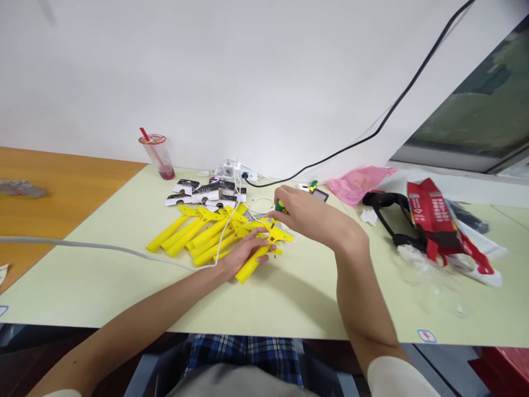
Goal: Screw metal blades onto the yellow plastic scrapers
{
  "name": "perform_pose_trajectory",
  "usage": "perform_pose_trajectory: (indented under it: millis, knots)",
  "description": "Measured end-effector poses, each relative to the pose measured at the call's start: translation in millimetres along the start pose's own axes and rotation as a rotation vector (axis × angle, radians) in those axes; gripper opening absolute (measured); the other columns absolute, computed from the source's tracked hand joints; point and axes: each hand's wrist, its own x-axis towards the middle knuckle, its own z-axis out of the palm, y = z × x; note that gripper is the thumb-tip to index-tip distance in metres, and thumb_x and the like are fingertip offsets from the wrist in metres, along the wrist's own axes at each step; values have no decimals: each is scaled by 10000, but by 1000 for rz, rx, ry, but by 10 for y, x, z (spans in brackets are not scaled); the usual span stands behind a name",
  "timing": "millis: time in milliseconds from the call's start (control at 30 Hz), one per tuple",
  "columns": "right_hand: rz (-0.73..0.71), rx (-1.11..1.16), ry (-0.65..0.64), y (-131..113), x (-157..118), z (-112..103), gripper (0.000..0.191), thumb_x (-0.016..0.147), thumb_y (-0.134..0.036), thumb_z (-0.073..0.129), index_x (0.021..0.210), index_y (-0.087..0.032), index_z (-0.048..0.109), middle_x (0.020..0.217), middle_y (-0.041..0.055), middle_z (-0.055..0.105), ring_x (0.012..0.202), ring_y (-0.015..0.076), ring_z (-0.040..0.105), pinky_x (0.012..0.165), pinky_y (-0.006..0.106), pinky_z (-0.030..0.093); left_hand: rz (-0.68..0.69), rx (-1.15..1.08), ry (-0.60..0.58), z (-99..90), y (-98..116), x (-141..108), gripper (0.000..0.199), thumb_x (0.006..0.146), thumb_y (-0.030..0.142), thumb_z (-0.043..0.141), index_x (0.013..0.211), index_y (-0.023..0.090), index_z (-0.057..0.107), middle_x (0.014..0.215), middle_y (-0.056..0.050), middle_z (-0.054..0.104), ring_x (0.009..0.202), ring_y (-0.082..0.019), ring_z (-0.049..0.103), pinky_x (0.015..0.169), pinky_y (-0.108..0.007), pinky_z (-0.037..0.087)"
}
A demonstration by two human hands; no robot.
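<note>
My left hand [247, 249] is wrapped round a yellow plastic piece [253, 266], whose handle points toward the table's front edge. Above its wider upper end, my right hand [291, 205] grips a screwdriver [280, 206] with a green and yellow handle; its tip is too small to make out. Several similar yellow pieces [176, 231] lie in a heap to the left of my left hand, with their handles pointing down and left. A white cable [225, 229] crosses over the heap and near my left wrist.
Behind the heap lie black-and-white cards [205, 191] and a power strip [248, 173]. A cup with a red straw [159, 157] stands back left. On the right are a pink bag [359, 184], black straps [388, 207] and red packaging [432, 209]. A grey cable [95, 246] crosses the left side.
</note>
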Motion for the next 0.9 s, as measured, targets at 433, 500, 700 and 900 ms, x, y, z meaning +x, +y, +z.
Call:
perform_pose_trajectory:
  millis: [433, 500, 700, 900]
  knots:
    - [-160, 184, -36, 118, 196, 117, 151, 1114, -264, 515, 1067, -232, 654, 1090, 75, 729, 895, 222, 648, 752, 333, 414, -23, -50, 9, -65, 18, -81, 458, 806, 156, 931, 1153, 205, 635, 997, -66, 723, 847, -188, 745, 461, -198, 382]
    - [-185, 186, -42, 189, 168, 129, 144, 1062, -212, 541, 1127, -235, 666, 1123, 83, 730, 890, 227, 649, 757, 338, 432, -35, -40, 13, -63, 19, -87, 461, 789, 150, 945, 1131, 206, 641, 1000, -59, 723, 839, -179, 742, 452, -189, 372]
    - [-248, 201, -16, 288, 133, 61, 237, 1010, -176, 572, 1190, -244, 712, 1136, 81, 763, 921, 245, 665, 808, 353, 460, -29, -37, 13, -86, 7, -92, 497, 796, 104, 926, 1178, 228, 633, 990, -50, 720, 895, -182, 747, 467, -180, 395]
    - [-214, 172, 38, 281, 178, 13, 108, 1036, -329, 687, 1082, -240, 728, 996, 44, 752, 838, 218, 648, 764, 338, 425, -37, -13, 5, -98, 8, -105, 507, 805, 89, 907, 1201, 224, 620, 1028, -61, 727, 916, -168, 732, 482, -178, 390]
